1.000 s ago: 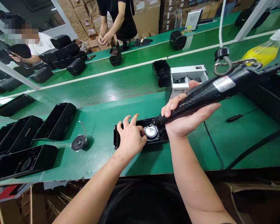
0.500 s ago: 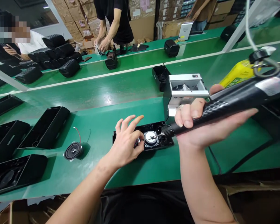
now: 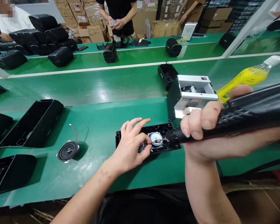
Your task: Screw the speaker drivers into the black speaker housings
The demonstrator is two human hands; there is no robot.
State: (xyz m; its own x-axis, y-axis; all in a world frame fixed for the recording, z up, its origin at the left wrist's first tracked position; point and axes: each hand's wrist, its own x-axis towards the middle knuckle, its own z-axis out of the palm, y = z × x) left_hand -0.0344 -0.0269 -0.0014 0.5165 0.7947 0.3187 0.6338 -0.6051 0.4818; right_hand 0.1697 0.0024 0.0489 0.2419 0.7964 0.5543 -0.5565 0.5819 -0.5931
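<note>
My right hand (image 3: 206, 137) is wrapped round a black electric screwdriver (image 3: 254, 113), which points left with its bit over a round speaker driver (image 3: 156, 136). That driver sits magnet side up in an open black speaker housing (image 3: 169, 127) on the green bench. My left hand (image 3: 130, 147) lies over the housing's left part. Its thumb and index finger are pinched together beside the driver and near the bit; the other fingers stretch outward. Whatever is in the pinch is hidden. A loose speaker driver (image 3: 68, 151) with a red wire lies to the left.
A silver-and-black machine (image 3: 193, 93) stands behind the housing, beside a yellow-labelled bottle (image 3: 249, 76). Open black housings (image 3: 35, 124) stand on the left. Beyond a white rail, several black speakers (image 3: 60, 56) are on the far green surface. A person in black (image 3: 119, 15) stands across.
The view has shifted slightly. The screwdriver's body now looks closer to the camera, its bit still over the driver. The person across has raised their hands from the far table.
</note>
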